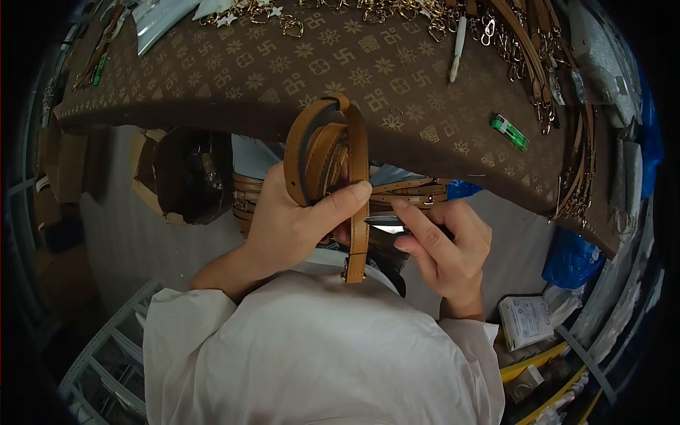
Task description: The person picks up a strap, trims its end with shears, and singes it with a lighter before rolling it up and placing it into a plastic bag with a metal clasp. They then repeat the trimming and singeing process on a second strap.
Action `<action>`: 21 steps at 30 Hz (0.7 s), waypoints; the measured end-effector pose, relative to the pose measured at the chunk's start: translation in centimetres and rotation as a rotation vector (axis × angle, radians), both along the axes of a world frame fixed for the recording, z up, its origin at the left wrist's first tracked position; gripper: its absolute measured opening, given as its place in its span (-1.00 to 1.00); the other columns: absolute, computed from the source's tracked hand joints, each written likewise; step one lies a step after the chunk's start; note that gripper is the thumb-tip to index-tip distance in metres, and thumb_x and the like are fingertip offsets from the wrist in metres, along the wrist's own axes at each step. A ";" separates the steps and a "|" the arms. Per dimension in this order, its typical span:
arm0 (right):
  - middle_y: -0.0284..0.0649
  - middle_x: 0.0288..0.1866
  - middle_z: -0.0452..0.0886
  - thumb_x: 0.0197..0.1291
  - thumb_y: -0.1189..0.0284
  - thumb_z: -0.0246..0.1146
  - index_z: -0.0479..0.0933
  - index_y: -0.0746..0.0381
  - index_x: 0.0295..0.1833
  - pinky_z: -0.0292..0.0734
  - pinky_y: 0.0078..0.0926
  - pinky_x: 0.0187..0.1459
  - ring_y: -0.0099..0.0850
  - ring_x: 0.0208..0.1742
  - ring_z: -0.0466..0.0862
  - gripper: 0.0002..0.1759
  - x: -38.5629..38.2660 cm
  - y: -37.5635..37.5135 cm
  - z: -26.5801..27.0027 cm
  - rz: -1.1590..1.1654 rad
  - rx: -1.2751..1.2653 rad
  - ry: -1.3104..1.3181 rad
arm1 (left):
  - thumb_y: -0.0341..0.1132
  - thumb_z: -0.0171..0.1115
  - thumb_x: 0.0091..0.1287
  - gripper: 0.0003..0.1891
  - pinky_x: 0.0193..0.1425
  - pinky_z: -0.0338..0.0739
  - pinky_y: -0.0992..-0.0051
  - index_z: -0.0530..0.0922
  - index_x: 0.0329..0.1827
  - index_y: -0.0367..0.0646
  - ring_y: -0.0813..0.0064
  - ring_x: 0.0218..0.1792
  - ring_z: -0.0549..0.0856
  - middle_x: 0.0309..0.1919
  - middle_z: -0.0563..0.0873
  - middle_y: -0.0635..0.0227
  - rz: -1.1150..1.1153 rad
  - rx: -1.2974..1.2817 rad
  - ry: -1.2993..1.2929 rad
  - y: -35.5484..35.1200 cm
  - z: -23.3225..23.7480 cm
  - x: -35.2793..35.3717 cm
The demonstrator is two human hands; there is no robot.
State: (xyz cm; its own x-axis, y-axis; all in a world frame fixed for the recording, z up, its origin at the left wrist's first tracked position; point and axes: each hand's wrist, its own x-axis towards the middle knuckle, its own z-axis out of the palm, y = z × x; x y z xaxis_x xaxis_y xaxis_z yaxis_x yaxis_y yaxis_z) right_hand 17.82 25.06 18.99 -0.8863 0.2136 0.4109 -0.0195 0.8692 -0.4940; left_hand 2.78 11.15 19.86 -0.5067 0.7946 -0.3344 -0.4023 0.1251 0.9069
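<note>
A coiled tan leather strap with stitched edges is in my left hand, its fingers wrapped round the coil and the thumb pressed on the hanging length. The end of that length hangs down in front of my shirt, with a small metal fitting near its bottom. My right hand is closed round a pair of small pointed scissors, with the handle mostly hidden in the fingers. Their tip points left, right at the strap's edge just below my left thumb. More tan straps lie behind my hands, across my lap.
A brown patterned cloth covers the table ahead. On it lie gold chains and clasps, a white pen-like tool, a green lighter and hanging straps. An open carton stands left, a blue bag right.
</note>
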 end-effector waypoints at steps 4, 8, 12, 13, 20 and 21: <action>-0.37 -0.59 0.29 -0.13 0.19 0.38 0.64 0.11 -0.05 0.20 -0.55 -0.63 -0.49 -0.61 0.35 -0.54 0.0 0.0 0.1 -0.002 -0.022 0.008 | -0.39 0.21 0.29 -0.86 -0.57 0.50 0.68 0.49 -0.23 -0.30 0.69 -0.58 0.58 -0.52 0.61 0.39 0.013 0.012 0.013 0.1 0.3 0.1; -0.37 -0.59 0.29 -0.13 0.18 0.38 0.64 0.11 -0.05 0.20 -0.55 -0.63 -0.49 -0.61 0.35 -0.54 0.2 0.0 0.1 -0.009 0.004 0.008 | -0.39 0.20 0.29 -0.85 -0.56 0.51 0.68 0.49 -0.21 -0.30 0.68 -0.57 0.59 -0.52 0.61 0.38 0.000 0.004 -0.010 0.1 0.3 0.1; -0.36 -0.58 0.28 -0.12 0.17 0.37 0.64 0.10 -0.04 0.19 -0.56 -0.63 -0.49 -0.61 0.35 -0.53 0.4 0.0 0.0 -0.014 0.024 0.012 | -0.39 0.21 0.29 -0.85 -0.56 0.53 0.68 0.49 -0.21 -0.30 0.68 -0.56 0.60 -0.52 0.61 0.38 -0.012 0.000 0.007 0.1 0.3 0.1; -0.36 -0.58 0.28 -0.11 0.17 0.37 0.64 0.10 -0.03 0.19 -0.56 -0.63 -0.49 -0.61 0.35 -0.53 0.4 0.0 0.0 -0.014 0.023 0.015 | -0.39 0.21 0.29 -0.85 -0.56 0.53 0.68 0.49 -0.21 -0.30 0.68 -0.56 0.60 -0.52 0.61 0.38 -0.012 -0.001 0.007 0.1 0.3 0.1; -0.36 -0.59 0.27 -0.08 0.18 0.36 0.63 0.12 -0.03 0.19 -0.55 -0.64 -0.49 -0.63 0.34 -0.55 0.4 0.1 -0.2 0.004 -0.031 0.025 | -0.39 0.21 0.28 -0.84 -0.55 0.54 0.69 0.49 -0.20 -0.31 0.68 -0.55 0.61 -0.51 0.62 0.37 -0.003 0.019 0.004 0.2 0.3 0.2; -0.36 -0.59 0.27 -0.08 0.18 0.36 0.63 0.12 -0.03 0.19 -0.55 -0.64 -0.49 -0.63 0.34 -0.55 0.4 0.1 -0.2 0.004 -0.034 0.024 | -0.39 0.21 0.28 -0.84 -0.55 0.54 0.69 0.49 -0.19 -0.31 0.68 -0.55 0.61 -0.51 0.62 0.38 -0.005 0.025 0.008 0.2 0.2 0.3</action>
State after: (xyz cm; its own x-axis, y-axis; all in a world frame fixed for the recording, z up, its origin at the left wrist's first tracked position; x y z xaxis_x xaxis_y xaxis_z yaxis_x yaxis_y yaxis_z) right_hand 18.26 25.19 18.81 -0.8771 0.2241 0.4249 -0.0354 0.8520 -0.5224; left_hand 3.03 11.34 20.09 -0.5050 0.8054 -0.3102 -0.3943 0.1045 0.9130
